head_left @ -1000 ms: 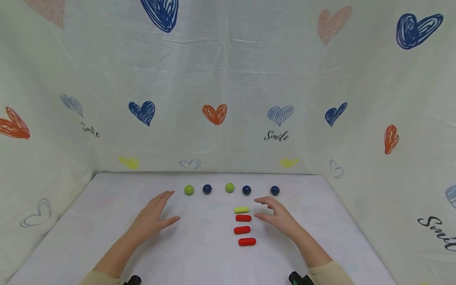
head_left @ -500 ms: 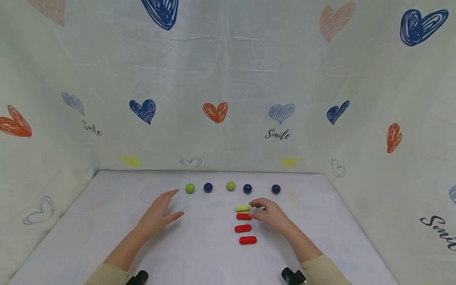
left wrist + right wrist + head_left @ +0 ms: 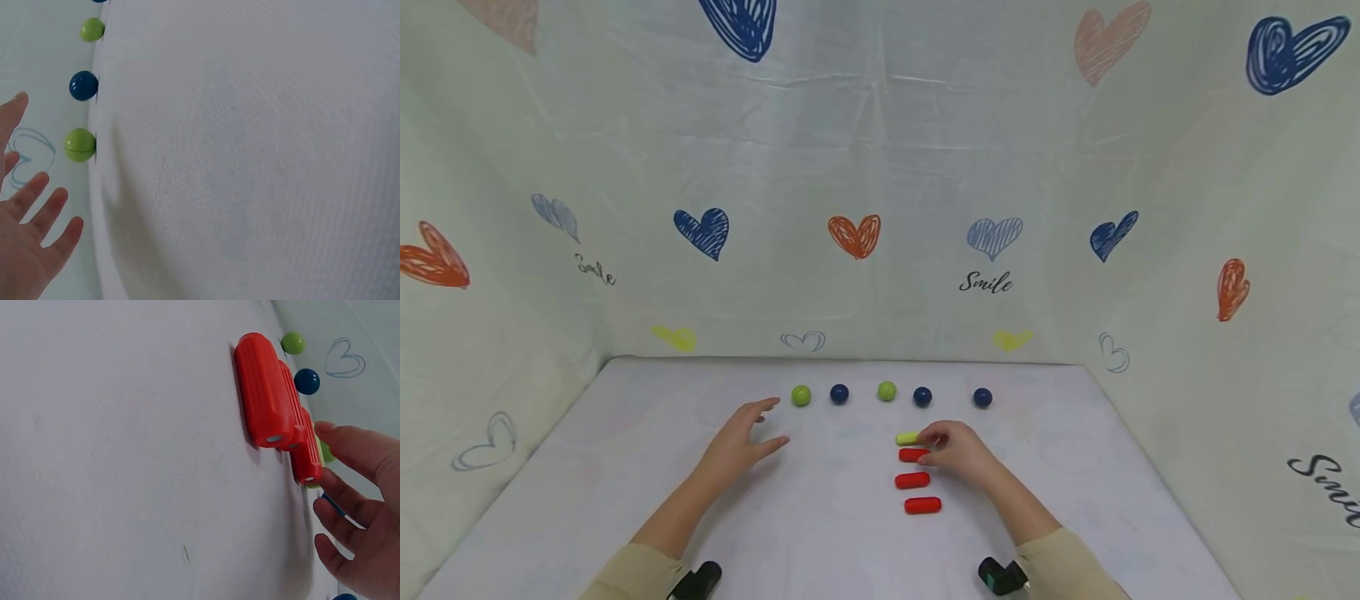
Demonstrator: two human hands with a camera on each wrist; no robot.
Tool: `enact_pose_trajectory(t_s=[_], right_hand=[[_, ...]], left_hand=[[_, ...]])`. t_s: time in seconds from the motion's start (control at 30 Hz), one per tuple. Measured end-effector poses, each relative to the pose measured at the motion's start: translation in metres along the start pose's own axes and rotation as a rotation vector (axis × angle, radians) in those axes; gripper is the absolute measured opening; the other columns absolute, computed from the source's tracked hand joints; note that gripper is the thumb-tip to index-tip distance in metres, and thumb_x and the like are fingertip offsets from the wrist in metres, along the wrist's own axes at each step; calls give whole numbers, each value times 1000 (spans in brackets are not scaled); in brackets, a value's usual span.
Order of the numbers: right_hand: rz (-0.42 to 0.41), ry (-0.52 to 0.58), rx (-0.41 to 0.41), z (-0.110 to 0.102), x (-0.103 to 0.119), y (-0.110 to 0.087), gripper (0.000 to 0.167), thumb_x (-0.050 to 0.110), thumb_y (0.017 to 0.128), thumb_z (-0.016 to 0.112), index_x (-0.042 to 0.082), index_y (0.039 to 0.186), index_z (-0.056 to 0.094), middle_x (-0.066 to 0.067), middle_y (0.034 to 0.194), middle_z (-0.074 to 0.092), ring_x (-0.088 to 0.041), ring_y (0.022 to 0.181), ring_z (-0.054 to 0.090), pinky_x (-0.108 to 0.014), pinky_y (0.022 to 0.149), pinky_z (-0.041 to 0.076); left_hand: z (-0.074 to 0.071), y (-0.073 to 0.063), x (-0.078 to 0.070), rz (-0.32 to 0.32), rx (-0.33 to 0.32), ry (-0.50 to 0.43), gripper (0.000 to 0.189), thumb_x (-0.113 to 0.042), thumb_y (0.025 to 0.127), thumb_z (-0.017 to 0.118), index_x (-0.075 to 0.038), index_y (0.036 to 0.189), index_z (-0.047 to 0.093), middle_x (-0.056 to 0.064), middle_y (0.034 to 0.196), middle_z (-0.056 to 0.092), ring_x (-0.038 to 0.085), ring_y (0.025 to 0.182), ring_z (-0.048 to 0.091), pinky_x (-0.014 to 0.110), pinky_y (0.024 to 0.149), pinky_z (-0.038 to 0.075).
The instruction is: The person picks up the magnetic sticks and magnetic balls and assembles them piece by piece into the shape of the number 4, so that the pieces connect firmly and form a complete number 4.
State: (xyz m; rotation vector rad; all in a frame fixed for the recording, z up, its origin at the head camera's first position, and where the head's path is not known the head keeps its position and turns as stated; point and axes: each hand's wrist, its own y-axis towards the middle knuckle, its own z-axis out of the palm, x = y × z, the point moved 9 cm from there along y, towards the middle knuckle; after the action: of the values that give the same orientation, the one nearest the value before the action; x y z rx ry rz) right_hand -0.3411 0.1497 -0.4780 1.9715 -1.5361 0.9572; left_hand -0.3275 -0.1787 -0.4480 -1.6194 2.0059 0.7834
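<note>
In the head view my right hand [image 3: 962, 457] reaches the right ends of a yellow-green rod [image 3: 906, 438] and the farthest red rod [image 3: 910, 455], fingertips overlapping both. The right wrist view shows thumb and fingers spread around these ends, with no clear grip. Closer to me lie a second red rod [image 3: 912, 481] and a third red rod [image 3: 922, 506]. A small silvery disc marks the end of the nearest red rod [image 3: 262, 387]. My left hand [image 3: 730, 450] hovers over the table's left half, holding nothing, thumb apart from the fingers, nearest to a green ball [image 3: 801, 396].
Along the back of the white table [image 3: 827, 542] runs a row of balls: a blue ball [image 3: 839, 394], another green ball [image 3: 887, 391], a second blue ball [image 3: 922, 397] and a third blue ball [image 3: 982, 397]. A heart-printed curtain [image 3: 910, 308] hangs behind.
My right hand has moved left to the ends of the yellow-green and farthest red rods. The left hand has shifted slightly right. Rods and balls stay in place.
</note>
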Motion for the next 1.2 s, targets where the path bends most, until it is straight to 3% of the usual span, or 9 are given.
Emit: enact_pose_trajectory(t_s=[0.27,0.8,1.2], right_hand=[[85,-37,-1,5,-3,4,26,7,76,82,12,100,73,-1,86,58,-20,81,52,-29,67,49],[123,-37,-10,7,-3,4,22,5,75,81,10,95,74,-1,88,62,-20,79,53,-31,68,49],[59,13,-8,9,19,8,18,6,81,76,10,99,74,-2,84,58,-20,77,52,-30,63,48]], left_hand=[[4,4,4,-20,24,-24,66,-19,86,76,-1,141,44,24,134,49,41,117,51,54,96,42],[8,10,10,-30,22,-36,65,-19,86,75,-1,141,44,23,131,52,39,115,53,53,95,42],[13,14,16,-68,18,-96,65,-19,87,74,-2,142,43,23,132,52,39,116,52,53,96,42]])
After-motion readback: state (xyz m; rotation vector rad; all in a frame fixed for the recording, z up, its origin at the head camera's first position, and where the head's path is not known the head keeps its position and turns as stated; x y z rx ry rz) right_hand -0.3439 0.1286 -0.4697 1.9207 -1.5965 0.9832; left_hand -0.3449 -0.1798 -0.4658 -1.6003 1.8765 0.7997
